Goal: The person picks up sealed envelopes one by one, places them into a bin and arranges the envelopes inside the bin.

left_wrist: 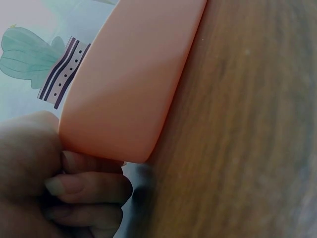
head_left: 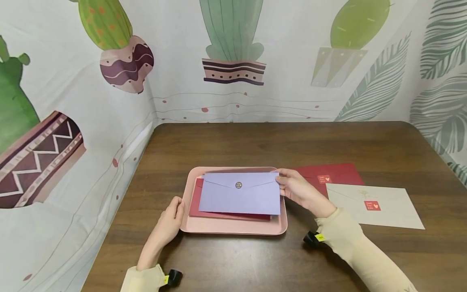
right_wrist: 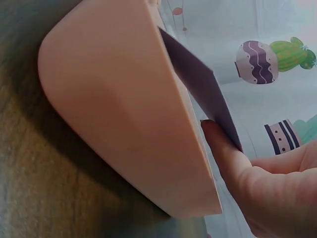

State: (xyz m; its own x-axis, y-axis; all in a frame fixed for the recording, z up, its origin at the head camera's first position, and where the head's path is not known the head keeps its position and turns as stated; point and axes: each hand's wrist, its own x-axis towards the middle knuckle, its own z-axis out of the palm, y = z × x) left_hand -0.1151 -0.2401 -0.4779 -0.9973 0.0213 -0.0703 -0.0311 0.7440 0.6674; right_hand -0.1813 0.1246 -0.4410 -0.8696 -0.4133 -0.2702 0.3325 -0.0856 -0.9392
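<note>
A pink tray (head_left: 233, 228) stands on the table and holds a lavender envelope (head_left: 226, 200) with a round dark sticker, lying over a red envelope (head_left: 195, 202). My left hand (head_left: 169, 221) grips the tray's left edge; in the left wrist view several curled fingers (left_wrist: 94, 187) show by the tray's end wall (left_wrist: 129, 84). With thumb and fingers, my right hand (head_left: 300, 190) pinches the right edge of the lavender envelope. From the right wrist view, that envelope (right_wrist: 203, 82) tilts up above the tray rim, with the thumb (right_wrist: 223, 148) against its near side.
Right of the tray, a white envelope (head_left: 390, 207) with a red heart sticker overlaps a larger red envelope (head_left: 343, 172) on the brown wooden table (head_left: 233, 148). A cactus-print cloth (head_left: 292, 81) hangs behind the table and along its left side.
</note>
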